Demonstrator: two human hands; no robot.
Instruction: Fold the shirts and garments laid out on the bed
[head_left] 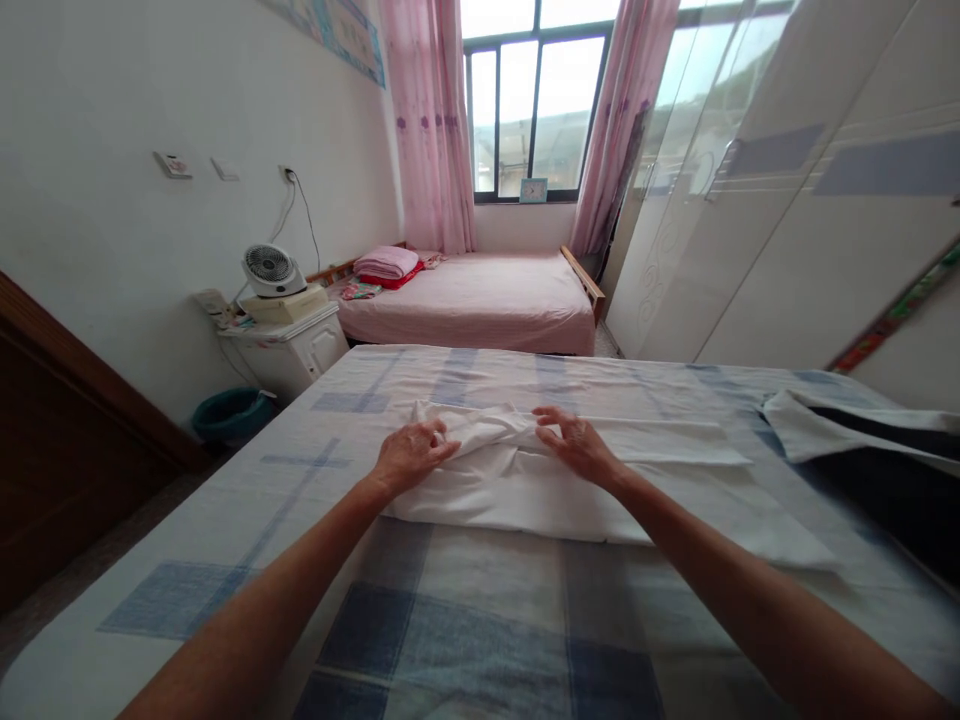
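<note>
Hands first: both are out over a folded white cloth that lies in the middle of a bed with a blue-and-white checked sheet. Left hand has its fingers curled into a bunched-up bit of the cloth at the far left end, so it's pinching fabric. Right hand sits on the far edge of the same cloth, thumb and fingers drawn together around a ridge of it — looks like a light grip rather than a fist. The two hands are close together with the crumpled ridge running between them.

More white fabric spreads out flat to the right of the folded piece, and a dark garment with a white layer lies at the right edge of the bed.

Beyond that, a second bed with a pink cover stands under the window, with folded pink and red bedding at its head. Pink curtains hang either side. A small white fan sits on a white nightstand by the left wall, with a teal bin on the floor beside it. White wardrobe doors fill the right side.

As for writing — there's a poster high on the left wall and something small and square on the windowsill, but both are too small and blurry to read. No brand names I can make out anywhere.
</note>
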